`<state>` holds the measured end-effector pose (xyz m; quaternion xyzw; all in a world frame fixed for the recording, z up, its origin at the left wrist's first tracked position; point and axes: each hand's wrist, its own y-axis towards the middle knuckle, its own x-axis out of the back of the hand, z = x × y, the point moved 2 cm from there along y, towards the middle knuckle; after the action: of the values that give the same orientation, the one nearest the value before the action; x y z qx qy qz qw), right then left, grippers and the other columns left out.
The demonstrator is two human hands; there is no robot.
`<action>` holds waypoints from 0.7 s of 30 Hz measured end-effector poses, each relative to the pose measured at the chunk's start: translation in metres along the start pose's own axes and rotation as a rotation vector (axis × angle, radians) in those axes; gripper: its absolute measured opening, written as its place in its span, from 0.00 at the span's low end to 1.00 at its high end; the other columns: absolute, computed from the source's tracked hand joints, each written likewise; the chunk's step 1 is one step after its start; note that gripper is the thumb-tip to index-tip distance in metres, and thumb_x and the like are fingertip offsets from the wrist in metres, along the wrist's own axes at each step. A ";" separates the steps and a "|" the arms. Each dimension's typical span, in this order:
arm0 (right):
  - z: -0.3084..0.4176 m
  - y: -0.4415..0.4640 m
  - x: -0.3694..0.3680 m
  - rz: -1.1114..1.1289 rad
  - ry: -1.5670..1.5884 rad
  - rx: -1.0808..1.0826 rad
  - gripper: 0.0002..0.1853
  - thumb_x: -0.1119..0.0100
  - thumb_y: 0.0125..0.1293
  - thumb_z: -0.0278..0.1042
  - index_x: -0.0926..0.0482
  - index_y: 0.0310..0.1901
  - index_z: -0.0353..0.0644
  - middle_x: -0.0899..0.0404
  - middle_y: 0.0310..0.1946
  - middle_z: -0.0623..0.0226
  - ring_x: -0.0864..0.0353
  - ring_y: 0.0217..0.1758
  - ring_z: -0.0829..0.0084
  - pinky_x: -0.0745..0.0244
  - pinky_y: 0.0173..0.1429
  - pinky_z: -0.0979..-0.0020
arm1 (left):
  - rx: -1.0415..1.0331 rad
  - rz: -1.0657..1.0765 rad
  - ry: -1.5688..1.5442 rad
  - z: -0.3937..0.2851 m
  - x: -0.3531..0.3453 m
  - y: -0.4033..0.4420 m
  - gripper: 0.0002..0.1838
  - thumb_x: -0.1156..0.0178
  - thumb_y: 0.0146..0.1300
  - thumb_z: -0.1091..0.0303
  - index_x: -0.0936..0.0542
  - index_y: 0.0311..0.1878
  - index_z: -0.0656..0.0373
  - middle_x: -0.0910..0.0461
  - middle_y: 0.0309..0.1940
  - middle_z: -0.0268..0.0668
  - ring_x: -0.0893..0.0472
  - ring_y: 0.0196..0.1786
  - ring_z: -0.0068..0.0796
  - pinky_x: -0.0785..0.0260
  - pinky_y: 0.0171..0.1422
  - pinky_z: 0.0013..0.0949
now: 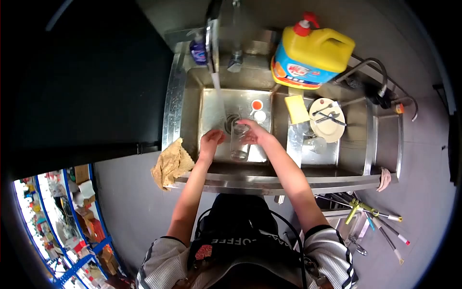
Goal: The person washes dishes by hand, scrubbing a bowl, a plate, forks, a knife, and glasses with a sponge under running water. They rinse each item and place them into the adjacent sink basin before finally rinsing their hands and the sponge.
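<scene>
Clear tumbler (238,145): tall, straight-sided, see-through, no print or colour I can make out, bright glints down the side, heavier-looking outline at the end nearer the person. Up close detail too small to call; can't tell if there's water in it. It's over the left basin (192,108) of the steel sink, just by the drain (231,124). Right hand (255,133) has it, thumb and fingers wrapped part-way round its right side toward the far end. Left hand (211,143) is just left of the tumbler, apart from it, fingers loosely curled; can't tell if anything is in it. Water stream (218,91) drops from the tap (212,45) into the basin, beyond the hands. Past the right hand on the basin floor: small dish with orange-red contents (257,104), round white piece (260,115) beside it. Yellow sponge (297,109) at the divider. Right basin: cream plate (327,131) with cutlery on it, clear glassware (315,145) next to it. Back ledge: big yellow jug (313,53), red pump; purple bottle (198,51) left of the tap. Tan cloth (172,164) draped over the front-left corner.
</scene>
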<state>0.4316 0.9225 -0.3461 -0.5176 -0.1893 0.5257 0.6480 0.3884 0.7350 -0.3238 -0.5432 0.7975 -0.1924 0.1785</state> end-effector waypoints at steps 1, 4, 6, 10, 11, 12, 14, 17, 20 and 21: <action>0.004 -0.007 0.002 0.011 -0.019 0.060 0.39 0.35 0.39 0.55 0.36 0.51 0.39 0.27 0.23 0.56 0.22 0.23 0.66 0.23 0.31 0.70 | -0.010 0.024 -0.009 -0.002 -0.006 0.000 0.09 0.50 0.61 0.71 0.24 0.39 0.65 0.21 0.32 0.39 0.22 0.35 0.27 0.31 0.42 0.26; 0.010 -0.041 0.019 0.023 0.151 0.280 0.29 0.36 0.46 0.45 0.33 0.46 0.36 0.25 0.24 0.59 0.22 0.23 0.70 0.25 0.31 0.73 | -0.028 0.078 -0.061 -0.002 -0.019 0.000 0.09 0.51 0.61 0.71 0.24 0.39 0.64 0.21 0.32 0.39 0.22 0.35 0.27 0.30 0.43 0.27; 0.013 -0.098 0.035 -0.041 0.215 0.563 0.26 0.36 0.47 0.35 0.35 0.46 0.33 0.24 0.29 0.60 0.22 0.29 0.72 0.26 0.35 0.75 | -0.062 0.089 -0.035 -0.015 -0.031 -0.007 0.09 0.51 0.61 0.71 0.24 0.39 0.65 0.21 0.31 0.39 0.22 0.34 0.26 0.30 0.43 0.27; -0.021 -0.202 0.108 -0.449 0.292 1.057 0.41 0.30 0.38 0.22 0.43 0.56 0.32 0.28 0.41 0.58 0.27 0.43 0.70 0.27 0.45 0.70 | -0.083 0.132 0.027 -0.015 -0.050 -0.014 0.09 0.50 0.61 0.70 0.24 0.38 0.65 0.21 0.29 0.37 0.23 0.31 0.23 0.31 0.40 0.24; -0.033 -0.221 0.135 -0.609 0.246 1.105 0.43 0.30 0.37 0.21 0.45 0.58 0.32 0.29 0.42 0.58 0.28 0.45 0.69 0.28 0.47 0.69 | -0.101 0.139 0.062 -0.012 -0.056 -0.016 0.09 0.50 0.61 0.70 0.24 0.38 0.64 0.21 0.29 0.37 0.23 0.31 0.22 0.31 0.40 0.23; -0.043 -0.236 0.164 -0.743 0.195 1.115 0.44 0.29 0.37 0.24 0.45 0.57 0.32 0.30 0.43 0.58 0.29 0.46 0.69 0.29 0.48 0.69 | -0.095 0.155 0.057 -0.011 -0.065 -0.021 0.09 0.50 0.61 0.70 0.24 0.38 0.64 0.22 0.29 0.36 0.24 0.31 0.22 0.31 0.39 0.23; -0.063 -0.248 0.228 -1.061 0.054 1.071 0.46 0.27 0.34 0.29 0.44 0.57 0.31 0.31 0.44 0.59 0.30 0.48 0.69 0.31 0.51 0.69 | -0.105 0.160 0.087 -0.008 -0.083 -0.023 0.09 0.50 0.61 0.70 0.24 0.38 0.64 0.22 0.28 0.35 0.24 0.31 0.21 0.32 0.38 0.22; -0.070 -0.256 0.293 -1.545 -0.269 0.656 0.43 0.28 0.34 0.42 0.39 0.52 0.31 0.33 0.46 0.54 0.29 0.48 0.60 0.33 0.53 0.66 | -0.045 0.181 0.113 0.006 -0.106 -0.024 0.09 0.51 0.61 0.71 0.25 0.39 0.64 0.22 0.29 0.36 0.23 0.31 0.21 0.31 0.39 0.22; -0.075 -0.233 0.347 -1.528 -0.359 0.302 0.45 0.29 0.34 0.50 0.38 0.51 0.31 0.35 0.49 0.51 0.30 0.50 0.53 0.32 0.52 0.62 | -0.013 0.177 0.159 0.002 -0.129 -0.038 0.09 0.52 0.62 0.70 0.25 0.39 0.64 0.22 0.30 0.36 0.24 0.32 0.21 0.31 0.41 0.24; -0.079 -0.222 0.360 -1.500 -0.382 0.229 0.45 0.29 0.34 0.51 0.38 0.51 0.32 0.36 0.50 0.51 0.29 0.50 0.53 0.31 0.52 0.61 | -0.005 0.166 0.151 0.002 -0.134 -0.042 0.09 0.52 0.62 0.70 0.25 0.39 0.64 0.22 0.30 0.36 0.24 0.31 0.21 0.31 0.41 0.24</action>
<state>0.7372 1.2206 -0.2918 -0.0817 -0.5414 0.0436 0.8356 0.4687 0.8458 -0.2942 -0.4595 0.8515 -0.2152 0.1318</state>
